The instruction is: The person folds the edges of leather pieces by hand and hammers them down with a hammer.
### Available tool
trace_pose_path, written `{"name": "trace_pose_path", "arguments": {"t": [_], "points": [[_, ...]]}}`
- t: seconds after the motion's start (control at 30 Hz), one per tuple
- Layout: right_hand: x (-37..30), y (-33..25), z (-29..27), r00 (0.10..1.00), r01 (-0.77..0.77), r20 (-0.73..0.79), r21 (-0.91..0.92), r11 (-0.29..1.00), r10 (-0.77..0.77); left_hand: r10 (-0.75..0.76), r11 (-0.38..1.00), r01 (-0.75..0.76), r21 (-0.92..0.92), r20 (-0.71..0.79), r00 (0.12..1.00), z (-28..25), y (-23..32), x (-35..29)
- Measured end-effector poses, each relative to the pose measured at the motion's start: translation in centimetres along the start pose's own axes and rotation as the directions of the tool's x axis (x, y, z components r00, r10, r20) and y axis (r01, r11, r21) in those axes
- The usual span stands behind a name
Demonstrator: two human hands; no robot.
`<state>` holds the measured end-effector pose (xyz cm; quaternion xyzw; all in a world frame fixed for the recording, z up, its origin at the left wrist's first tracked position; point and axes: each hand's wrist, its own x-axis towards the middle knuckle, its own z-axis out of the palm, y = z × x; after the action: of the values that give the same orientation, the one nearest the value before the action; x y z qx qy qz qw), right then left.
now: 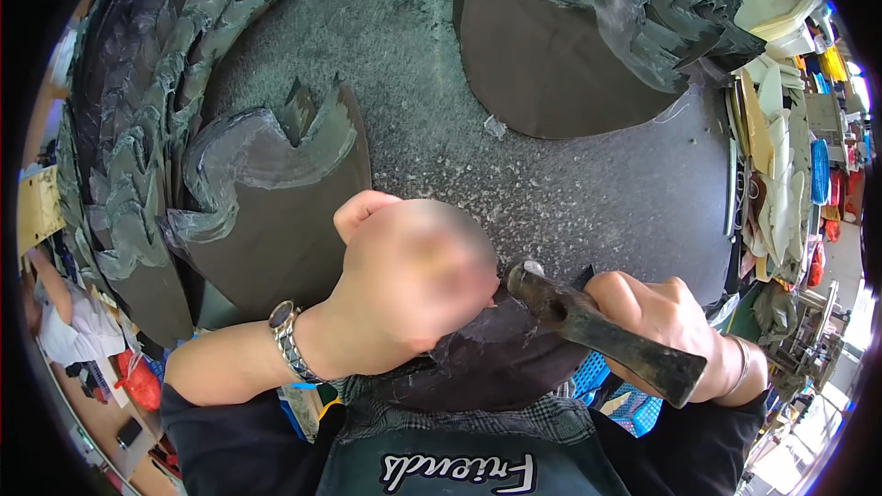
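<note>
Left sheet stack (pixel 292 225) and rear-right sheet stack (pixel 551 64) on the tabletop (pixel 404 73); hammer (pixel 616 333) in front, at right

A blur masks much of my left hand (pixel 413 280), leaving its fingers' hold unreadable; the hand also covers part of the dark sheet (pixel 510 358) beneath. My right hand (pixel 657 317) hides part of its hammer (pixel 611 335). Beyond my left, a dark stack (pixel 170 64) runs past the upper edge.
</note>
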<state>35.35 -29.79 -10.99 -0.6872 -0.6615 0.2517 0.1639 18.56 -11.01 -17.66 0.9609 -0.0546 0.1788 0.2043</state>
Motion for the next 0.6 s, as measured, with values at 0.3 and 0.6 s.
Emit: {"name": "trace_pose_path", "arguments": {"t": [0.3, 0.6], "points": [[0.3, 0.2, -0.3, 0.997, 0.016, 0.079, -0.025, 1.000, -0.014, -0.084, 0.996, 0.084, 0.002, -0.016, 0.996, -0.1, 0.6, -0.4], [0.3, 0.3, -0.2, 0.985, 0.006, 0.174, -0.053, 0.999, 0.003, -0.076, 0.992, 0.077, 0.098, -0.013, 0.997, -0.3, 1.6, -0.8]]}}
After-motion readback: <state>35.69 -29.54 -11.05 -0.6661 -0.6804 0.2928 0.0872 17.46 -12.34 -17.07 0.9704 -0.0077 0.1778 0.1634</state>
